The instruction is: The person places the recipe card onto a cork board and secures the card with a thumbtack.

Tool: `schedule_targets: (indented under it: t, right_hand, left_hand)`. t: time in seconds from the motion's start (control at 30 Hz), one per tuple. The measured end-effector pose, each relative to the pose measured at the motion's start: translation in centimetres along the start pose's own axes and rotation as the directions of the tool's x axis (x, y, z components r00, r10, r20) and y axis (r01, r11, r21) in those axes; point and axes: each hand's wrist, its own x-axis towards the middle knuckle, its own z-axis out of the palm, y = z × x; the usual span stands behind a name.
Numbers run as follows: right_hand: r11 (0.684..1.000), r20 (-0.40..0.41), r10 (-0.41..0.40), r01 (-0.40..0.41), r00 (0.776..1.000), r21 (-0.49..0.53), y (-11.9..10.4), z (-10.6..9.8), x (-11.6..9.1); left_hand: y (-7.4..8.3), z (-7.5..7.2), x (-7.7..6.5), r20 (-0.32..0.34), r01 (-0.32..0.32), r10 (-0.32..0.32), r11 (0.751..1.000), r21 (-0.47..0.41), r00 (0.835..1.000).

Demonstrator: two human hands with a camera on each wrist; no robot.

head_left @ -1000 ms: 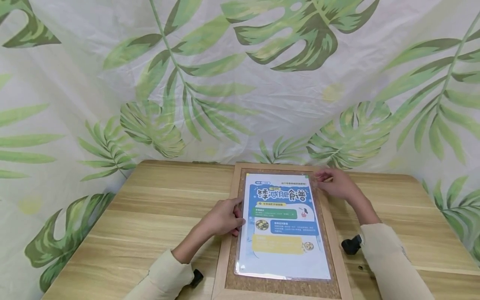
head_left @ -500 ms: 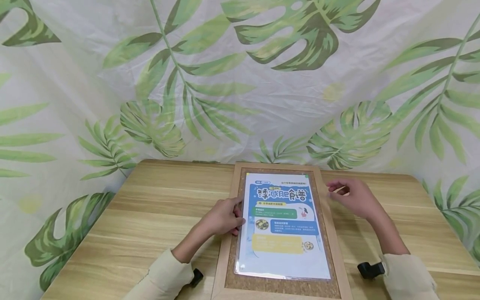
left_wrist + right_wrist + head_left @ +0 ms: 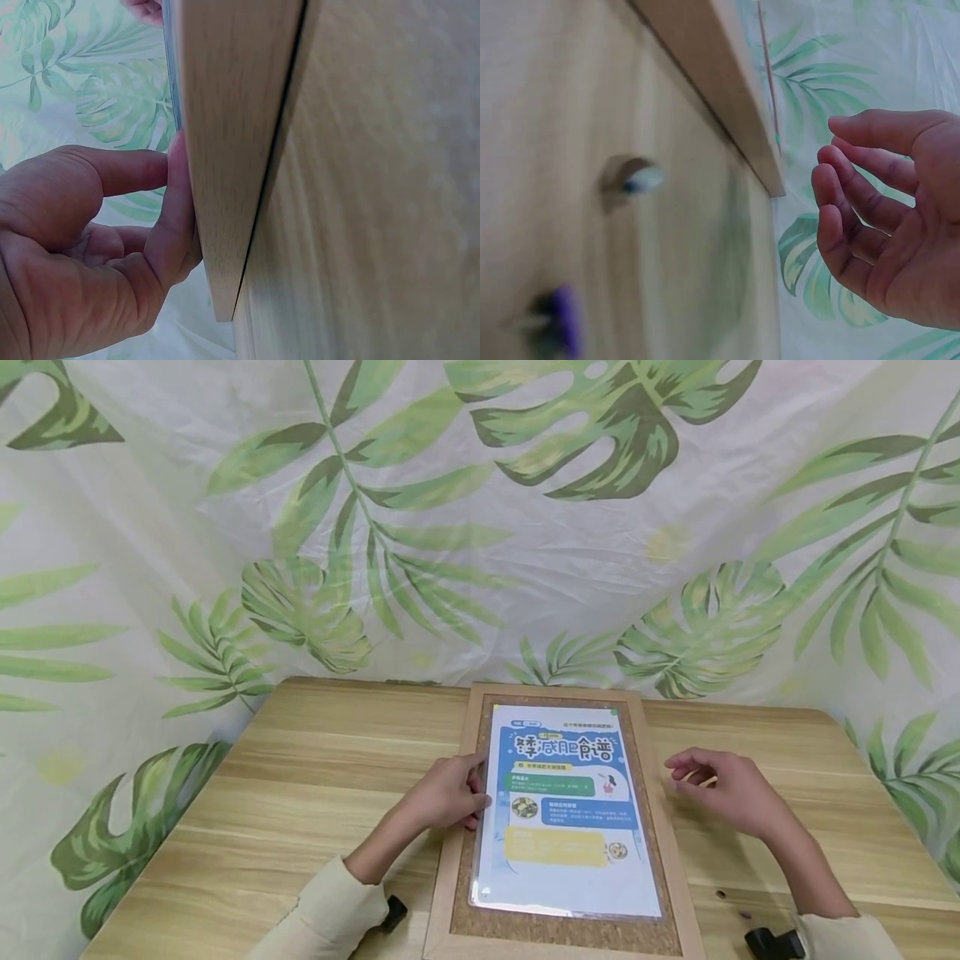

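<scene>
A laminated poster [image 3: 567, 887] with blue, green and yellow panels lies on a wood-framed cork board [image 3: 562, 933]. A yellow dot sits at its top left corner and a green one at its top right. My left hand [image 3: 448, 792] touches the poster's left edge with thumb and forefinger. In the left wrist view, those fingertips [image 3: 178, 161] rest against the side of the frame [image 3: 225, 150]. My right hand [image 3: 723, 785] hovers over the table right of the board, fingers loosely curled. The right wrist view shows nothing between its fingers [image 3: 847, 180].
The wooden table [image 3: 322, 743] ends at a leaf-print cloth [image 3: 420, 527] behind it. Right of the board, a small dark object [image 3: 745, 915] lies near a spot [image 3: 720, 894]. The right wrist view shows a blurred purple object [image 3: 566, 322] and a pale one [image 3: 643, 180].
My right hand has left the board's top right corner and moved right and nearer to me. The left hand, poster and board have stayed in place.
</scene>
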Motion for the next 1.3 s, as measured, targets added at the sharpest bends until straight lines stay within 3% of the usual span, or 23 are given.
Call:
schedule_targets:
  t: [0.67,1.3]
  right_hand:
    - [0.999,0.061,-0.05,0.05,0.997,0.002,2.0,0.1,-4.3]
    - [0.999,0.113,-0.042,0.042,0.993,-0.003,3.2,0.8,-8.1]
  left_hand:
    - [0.0,0.0,0.2,-0.002,-0.014,0.014,1.0,0.018,1.0]
    - [0.1,0.2,-0.1,-0.005,-0.013,0.013,1.0,0.008,1.0]
